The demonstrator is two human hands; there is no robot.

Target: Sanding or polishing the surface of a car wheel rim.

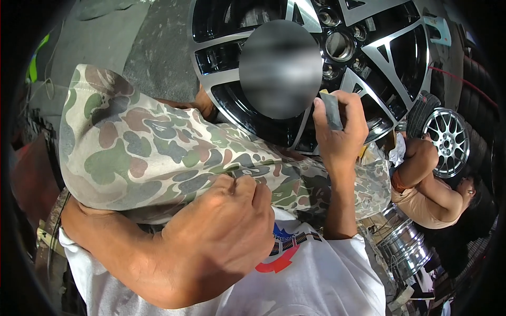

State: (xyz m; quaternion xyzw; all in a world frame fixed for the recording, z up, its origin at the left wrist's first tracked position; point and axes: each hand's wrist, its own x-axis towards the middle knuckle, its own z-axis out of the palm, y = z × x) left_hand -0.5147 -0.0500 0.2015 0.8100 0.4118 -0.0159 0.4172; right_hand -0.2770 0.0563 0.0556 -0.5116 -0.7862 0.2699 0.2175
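A large alloy wheel rim (387, 45), glossy black with bright silver spokes, lies face up before me. Pinched between the thumb and fingers of my right hand (342, 129) is a small folded piece of grey sandpaper (331, 111) with a tan corner. That hand is just over the near spokes; I cannot tell whether the sandpaper touches them. My left hand (221, 218) is closed, its knuckles up against my camouflage shorts (153, 139). Its fingertips are hidden, as is anything inside them. A blurred oval covers part of the rim.
At the right, another person (435, 197) sits beside a silver mesh-spoke wheel (447, 142) and a black tire (421, 111). A shiny metal rim barrel (406, 247) lies lower right. Beyond the large rim stands a pale blue stool (438, 30). Grey concrete floor (163, 50) shows at upper left.
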